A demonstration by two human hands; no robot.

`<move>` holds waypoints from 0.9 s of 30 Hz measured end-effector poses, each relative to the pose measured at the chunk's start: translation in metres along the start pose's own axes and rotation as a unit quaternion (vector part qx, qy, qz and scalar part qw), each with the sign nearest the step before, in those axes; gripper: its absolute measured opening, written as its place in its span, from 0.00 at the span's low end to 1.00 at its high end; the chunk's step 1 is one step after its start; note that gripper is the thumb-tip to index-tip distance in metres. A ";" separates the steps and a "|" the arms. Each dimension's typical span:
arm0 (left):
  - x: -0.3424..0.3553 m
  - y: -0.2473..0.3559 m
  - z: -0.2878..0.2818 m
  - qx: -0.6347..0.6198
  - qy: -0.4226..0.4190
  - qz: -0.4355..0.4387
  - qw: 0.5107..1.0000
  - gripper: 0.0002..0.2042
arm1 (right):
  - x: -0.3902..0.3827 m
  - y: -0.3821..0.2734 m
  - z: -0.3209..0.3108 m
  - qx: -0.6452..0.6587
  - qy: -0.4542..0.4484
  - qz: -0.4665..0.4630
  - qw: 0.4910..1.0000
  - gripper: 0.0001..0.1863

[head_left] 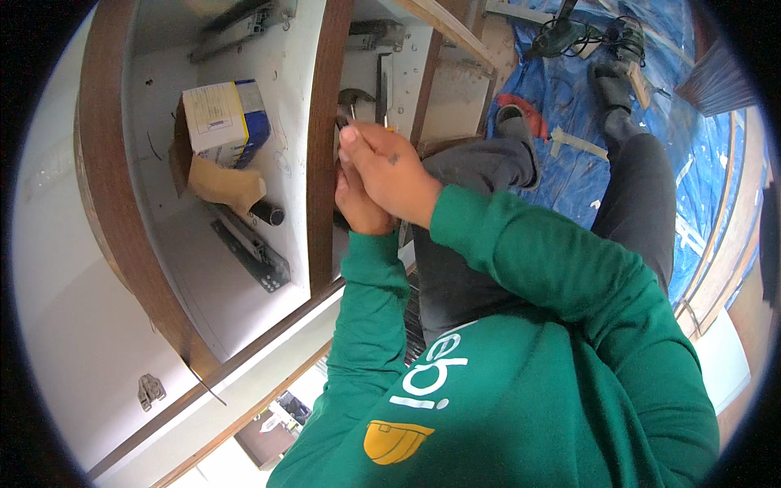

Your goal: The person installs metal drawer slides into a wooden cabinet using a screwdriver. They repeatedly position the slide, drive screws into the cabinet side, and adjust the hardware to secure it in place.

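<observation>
My right hand reaches across from the right, its thumb and fingers closed at the front edge of a brown cabinet upright. Just under it my left hand is closed too, partly covered by the right. A small dark piece shows at the right thumb tip; its kind is hidden. Behind the fingers, inside the compartment, are a dark curved object and a black metal rail.
The left compartment holds a blue, white and yellow box, brown paper, a black tube end and a dark metal bracket. A hinge sits on the white panel. Blue sheeting covers the floor, with a corded tool.
</observation>
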State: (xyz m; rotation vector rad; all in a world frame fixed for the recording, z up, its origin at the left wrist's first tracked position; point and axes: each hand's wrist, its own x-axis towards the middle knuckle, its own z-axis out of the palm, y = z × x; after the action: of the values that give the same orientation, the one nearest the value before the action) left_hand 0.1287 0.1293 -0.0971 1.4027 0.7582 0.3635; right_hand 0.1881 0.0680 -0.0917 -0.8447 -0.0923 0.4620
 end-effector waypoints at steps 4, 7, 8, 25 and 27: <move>0.013 -0.007 -0.004 0.220 -0.027 0.106 0.969 0.26 | 0.006 -0.002 -0.003 -0.057 -0.007 0.006 0.998 0.22; 0.013 -0.009 -0.002 -0.022 -0.039 0.057 0.997 0.25 | 0.006 -0.008 -0.006 -0.045 -0.011 0.002 0.999 0.23; 0.012 -0.009 0.000 -0.048 -0.015 0.030 0.998 0.25 | 0.006 -0.011 -0.006 -0.055 -0.015 -0.004 0.998 0.23; 0.003 0.038 0.051 -0.407 -0.146 -0.008 0.902 0.22 | -0.046 -0.100 -0.173 0.046 0.128 0.175 0.975 0.19; 0.008 0.041 0.058 -0.430 -0.143 -0.019 0.891 0.22 | -0.080 -0.109 -0.196 0.001 0.124 0.222 0.967 0.20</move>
State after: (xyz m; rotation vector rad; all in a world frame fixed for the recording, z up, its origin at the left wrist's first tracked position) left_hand 0.1819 0.0979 -0.0601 0.5748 0.2997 0.3835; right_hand 0.2057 -0.1654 -0.1338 -0.9162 0.3352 0.7712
